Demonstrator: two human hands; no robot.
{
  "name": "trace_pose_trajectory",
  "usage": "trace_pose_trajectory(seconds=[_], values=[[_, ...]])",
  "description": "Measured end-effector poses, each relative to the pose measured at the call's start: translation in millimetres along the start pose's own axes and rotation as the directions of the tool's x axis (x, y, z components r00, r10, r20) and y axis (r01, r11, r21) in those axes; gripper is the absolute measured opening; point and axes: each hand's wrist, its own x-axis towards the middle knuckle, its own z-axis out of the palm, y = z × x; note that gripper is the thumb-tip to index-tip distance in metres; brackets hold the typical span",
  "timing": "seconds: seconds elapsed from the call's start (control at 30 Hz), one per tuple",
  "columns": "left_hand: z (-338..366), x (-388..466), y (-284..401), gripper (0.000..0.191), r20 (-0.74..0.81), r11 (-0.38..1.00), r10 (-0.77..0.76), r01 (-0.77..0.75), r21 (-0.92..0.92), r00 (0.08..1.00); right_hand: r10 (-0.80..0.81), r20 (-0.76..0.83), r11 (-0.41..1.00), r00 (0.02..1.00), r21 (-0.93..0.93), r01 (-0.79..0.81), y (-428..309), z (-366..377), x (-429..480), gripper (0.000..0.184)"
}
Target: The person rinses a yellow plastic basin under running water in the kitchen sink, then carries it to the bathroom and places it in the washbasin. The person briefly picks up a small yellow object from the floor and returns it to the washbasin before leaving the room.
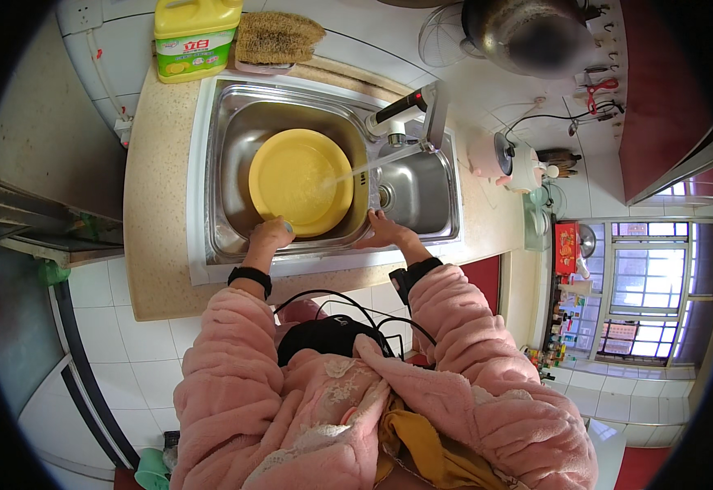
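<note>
A yellow plastic basin [261,177] with water in it sits in the larger bowl of a stainless steel double sink [234,147]. From the tap [400,113], a stream of water [378,162] slants into the basin and stirs its surface. My left hand [269,237] is at the basin's near left rim, its fingers curled around a small blue-green thing [288,227] that is mostly hidden. On the sink's steel edge, near the divider between the bowls, my right hand [388,233] rests with fingers spread, holding nothing. The smaller bowl [430,184] lies to its right.
A yellow detergent jug [196,40] and a brown loofah-like scrubber [280,38] stand behind the sink. Right of it on the speckled counter [160,202] are a pink pot [488,156] and a white appliance [524,168]. A wok [503,30] hangs on the wall.
</note>
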Motion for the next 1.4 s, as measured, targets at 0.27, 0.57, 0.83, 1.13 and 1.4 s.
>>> trace_pose_trajectory(seconds=[0.27,0.57,0.83,1.13,1.4], values=[[3.8,2.3,-2.2,0.058,-0.003,1.0,-0.003,0.003,-0.003,1.0,0.031,0.05,0.999,0.998,-0.014,-0.03,-3.6,-3.9,-3.7,0.125],[3.3,0.3,-0.4,0.061,0.004,1.0,-0.008,0.008,0.022,1.0,0.006,0.003,1.0,1.0,-0.029,-0.006,-3.1,-2.2,-2.8,0.125],[0.0,-4.0,3.0,0.059,0.003,1.0,-0.006,0.006,0.017,1.0,0.023,0.047,1.0,0.999,0.009,-0.023,-5.4,-5.4,-6.1,0.125],[5.2,0.9,0.2,0.057,-0.015,1.0,0.009,-0.009,0.025,1.0,0.023,0.055,1.0,0.998,-0.003,-0.023,-7.0,-7.1,-7.7,0.125],[2.2,-0.1,1.9,0.057,0.018,1.0,-0.01,0.01,-0.002,1.0,0.027,0.06,1.0,0.998,0.005,-0.027,-5.3,-5.4,-2.9,0.127]])
